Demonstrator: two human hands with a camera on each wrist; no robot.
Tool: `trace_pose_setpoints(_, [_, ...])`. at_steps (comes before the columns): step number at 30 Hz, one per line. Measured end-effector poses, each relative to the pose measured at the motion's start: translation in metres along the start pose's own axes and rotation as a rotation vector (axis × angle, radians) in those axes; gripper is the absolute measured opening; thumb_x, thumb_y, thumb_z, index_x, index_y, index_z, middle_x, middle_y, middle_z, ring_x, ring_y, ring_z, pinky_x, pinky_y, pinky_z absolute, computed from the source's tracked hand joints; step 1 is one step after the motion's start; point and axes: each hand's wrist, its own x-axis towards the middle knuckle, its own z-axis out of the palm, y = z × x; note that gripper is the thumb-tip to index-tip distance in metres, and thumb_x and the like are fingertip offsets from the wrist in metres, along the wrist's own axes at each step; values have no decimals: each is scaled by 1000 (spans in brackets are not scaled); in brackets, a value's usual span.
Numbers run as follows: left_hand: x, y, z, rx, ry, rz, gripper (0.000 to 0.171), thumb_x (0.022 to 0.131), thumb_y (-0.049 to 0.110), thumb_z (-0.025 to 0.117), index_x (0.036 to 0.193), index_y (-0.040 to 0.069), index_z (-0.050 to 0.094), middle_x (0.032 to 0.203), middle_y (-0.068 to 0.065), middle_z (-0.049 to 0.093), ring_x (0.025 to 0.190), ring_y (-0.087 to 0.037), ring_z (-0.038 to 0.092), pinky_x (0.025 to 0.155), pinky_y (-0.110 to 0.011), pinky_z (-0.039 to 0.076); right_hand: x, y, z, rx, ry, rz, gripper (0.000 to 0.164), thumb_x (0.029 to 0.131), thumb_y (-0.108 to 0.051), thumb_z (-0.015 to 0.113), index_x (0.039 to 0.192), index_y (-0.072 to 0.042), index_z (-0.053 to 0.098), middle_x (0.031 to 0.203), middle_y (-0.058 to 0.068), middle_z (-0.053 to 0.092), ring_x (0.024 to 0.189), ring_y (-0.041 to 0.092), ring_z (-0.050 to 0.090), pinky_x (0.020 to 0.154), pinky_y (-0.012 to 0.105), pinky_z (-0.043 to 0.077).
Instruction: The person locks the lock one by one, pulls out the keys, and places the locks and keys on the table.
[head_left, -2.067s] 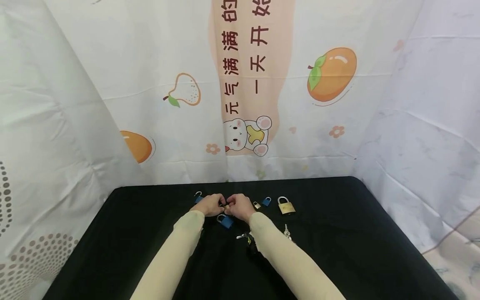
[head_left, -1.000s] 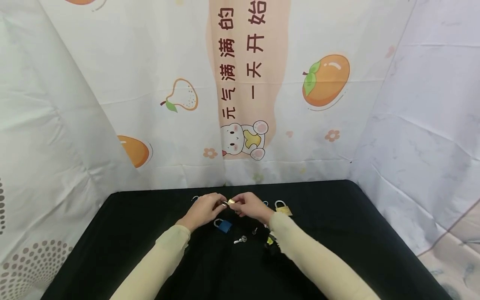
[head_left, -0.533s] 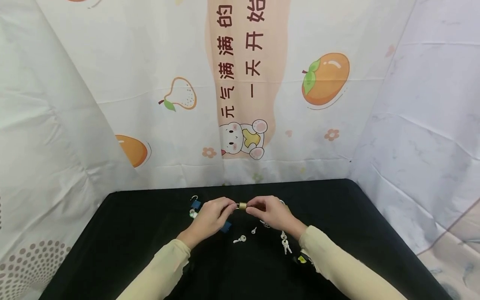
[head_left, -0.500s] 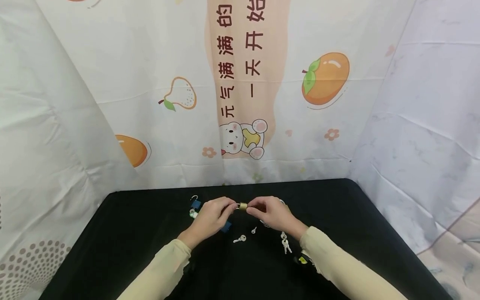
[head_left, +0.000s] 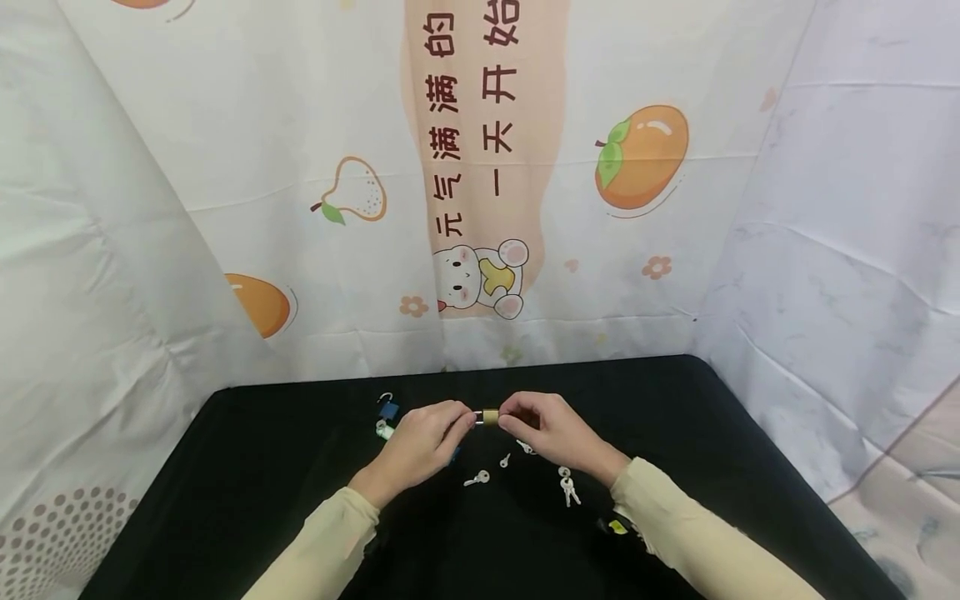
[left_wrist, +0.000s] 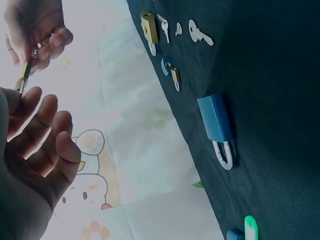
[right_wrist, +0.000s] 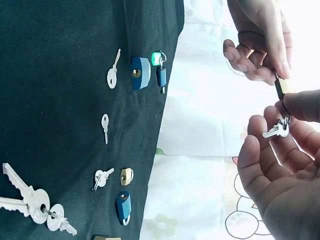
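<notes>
Between my hands, above the black table, is a small brass padlock [head_left: 491, 417] with its silver shackle toward the left. My left hand [head_left: 420, 442] pinches the shackle end between thumb and forefinger. At the padlock's other end, my right hand [head_left: 558, 433] pinches with thumb and forefinger. A ring with small silver keys [right_wrist: 277, 130] hangs at those right fingers in the right wrist view; whether a key sits in the keyhole is hidden. Beneath my left hand lies a blue padlock [left_wrist: 215, 117], its shackle closed.
On the black cloth [head_left: 300, 492] lie loose keys [head_left: 477, 477], a key bunch [head_left: 567, 487] and a blue padlock [head_left: 388, 410] with raised shackle and a green-tagged key. A smaller brass padlock [right_wrist: 126, 176], another blue one [right_wrist: 124, 205] and a large brass padlock [left_wrist: 149, 27] lie rightward.
Both hands have lifted from the cloth with the brass padlock, which has turned shackle-left. My right hand has shifted right, away from the left one. In the last half second the hands barely move.
</notes>
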Motion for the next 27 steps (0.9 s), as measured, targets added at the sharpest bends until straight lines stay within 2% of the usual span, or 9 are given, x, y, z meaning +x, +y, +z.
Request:
trace_pose_setpoints(6, [-2,1,-2,-1,36,44,18,106,22,55,95,14,66,73,14,45,60,-1,42,54,-19,39,0,-4,-1,10,1,-3,19,103,-28,63,103,-11,71,80,-3,63,63,11,53,57,27,46])
trace_pose_setpoints(14, [-4,2,-3,-20,59,44,11,105,18,58,96,16,64,75,14,46,60,0,43,53,-18,39,1,-5,-1,12,12,-13,18,103,-27,63,103,-12,71,78,-3,62,61,14,53,56,27,46])
trace_pose_setpoints(17, [-3,4,-1,-60,64,40,14,105,17,57,93,16,62,73,13,46,59,0,42,52,-17,38,2,-6,-2,-7,14,-36,16,103,-27,62,103,-13,71,77,-5,60,59,14,52,54,26,45])
trace_pose_setpoints(21, [1,7,0,-165,58,7,19,107,16,54,90,17,61,72,12,48,58,0,44,51,-18,40,2,-6,-4,-24,25,-69,13,103,-25,63,103,-14,71,77,-8,60,59,13,52,54,27,45])
trace_pose_setpoints(24, [4,10,0,-211,51,-14,20,107,17,53,89,18,61,72,12,49,58,-1,44,52,-20,41,2,-8,-5,-30,27,-84,11,103,-23,63,102,-14,70,78,-4,62,60,13,54,54,27,46])
trace_pose_setpoints(27, [7,11,-2,-216,46,-19,19,107,17,54,88,18,61,71,12,48,57,-1,44,51,-21,41,3,-10,-6,-39,25,-101,10,102,-23,64,102,-15,70,78,1,63,61,14,55,54,28,47])
